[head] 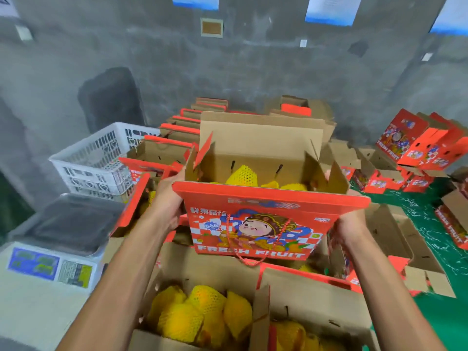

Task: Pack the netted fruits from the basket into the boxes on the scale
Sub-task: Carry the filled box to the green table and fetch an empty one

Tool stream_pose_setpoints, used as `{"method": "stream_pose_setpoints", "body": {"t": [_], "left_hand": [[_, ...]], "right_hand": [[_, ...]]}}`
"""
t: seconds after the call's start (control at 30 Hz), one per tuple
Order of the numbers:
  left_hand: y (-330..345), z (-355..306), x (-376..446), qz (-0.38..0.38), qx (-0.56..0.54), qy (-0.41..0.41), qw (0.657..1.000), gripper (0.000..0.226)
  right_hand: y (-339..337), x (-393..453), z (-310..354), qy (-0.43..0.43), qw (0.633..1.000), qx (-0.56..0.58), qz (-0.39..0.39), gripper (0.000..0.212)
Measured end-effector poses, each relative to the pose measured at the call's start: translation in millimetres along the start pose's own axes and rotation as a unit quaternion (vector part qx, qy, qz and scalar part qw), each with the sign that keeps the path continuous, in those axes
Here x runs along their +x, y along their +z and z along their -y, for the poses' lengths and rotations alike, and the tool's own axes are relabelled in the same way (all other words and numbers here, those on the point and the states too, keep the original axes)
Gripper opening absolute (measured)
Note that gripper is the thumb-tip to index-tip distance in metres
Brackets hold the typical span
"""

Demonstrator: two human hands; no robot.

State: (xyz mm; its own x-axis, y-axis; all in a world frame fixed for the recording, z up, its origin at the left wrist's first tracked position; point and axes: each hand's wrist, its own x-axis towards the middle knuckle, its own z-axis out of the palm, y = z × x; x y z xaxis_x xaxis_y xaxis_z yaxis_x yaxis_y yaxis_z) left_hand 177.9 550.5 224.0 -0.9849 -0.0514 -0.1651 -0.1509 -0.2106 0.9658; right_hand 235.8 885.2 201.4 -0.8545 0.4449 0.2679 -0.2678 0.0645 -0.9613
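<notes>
While both hands clamp its side walls, the red fruit box hangs raised, flaps open, netted fruits inside. Left hand fingers curl round one edge, right hand grips opposite, likely balancing the load. Scale sits left, bare.

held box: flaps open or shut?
Open. The box's flaps stand up, netted fruit visible inside; both hands grip its sides.
</notes>
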Motion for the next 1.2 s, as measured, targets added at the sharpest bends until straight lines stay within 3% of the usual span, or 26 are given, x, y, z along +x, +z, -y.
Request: {"method": "stream_pose_setpoints", "body": {"t": [0.1,0.23,0.5,0.7,0.8,1.0,1.13,1.2], "left_hand": [[-31,-6,-19,0.006,0.014,0.011,1.000,0.052],[-66,-13,-47,-0.003,0.039,0.017,0.999,0.039],[-149,-3,-99,-0.003,0.051,0.046,0.998,0.060],[-232,-18,-122,-0.061,0.033,0.022,0.997,0.038],[-276,-25,-116,-0.081,0.023,0.019,0.996,0.027],[-370,-47,-84,-0.108,0.013,-0.006,0.994,0.025],[-433,-71,-37,-0.119,0.013,-0.020,0.993,0.024],[-466,-79,-11,-0.117,0.008,-0.027,0.993,0.028]], "right_hand": [[24,-25,8,-0.007,1.000,0.012,0.002,0.026],[46,-66,18,0.025,0.999,0.010,-0.027,0.026],[96,-143,37,0.068,0.997,0.010,-0.022,0.033],[163,-181,32,0.060,0.998,0.001,0.002,0.025],[209,-192,32,0.062,0.998,0.014,0.025,0.026],[317,-202,21,0.086,0.994,-0.053,0.040,0.031],[401,-203,6,0.076,0.995,0.019,0.066,0.019],[441,-204,-8,0.081,0.994,0.025,0.070,0.023]]}}
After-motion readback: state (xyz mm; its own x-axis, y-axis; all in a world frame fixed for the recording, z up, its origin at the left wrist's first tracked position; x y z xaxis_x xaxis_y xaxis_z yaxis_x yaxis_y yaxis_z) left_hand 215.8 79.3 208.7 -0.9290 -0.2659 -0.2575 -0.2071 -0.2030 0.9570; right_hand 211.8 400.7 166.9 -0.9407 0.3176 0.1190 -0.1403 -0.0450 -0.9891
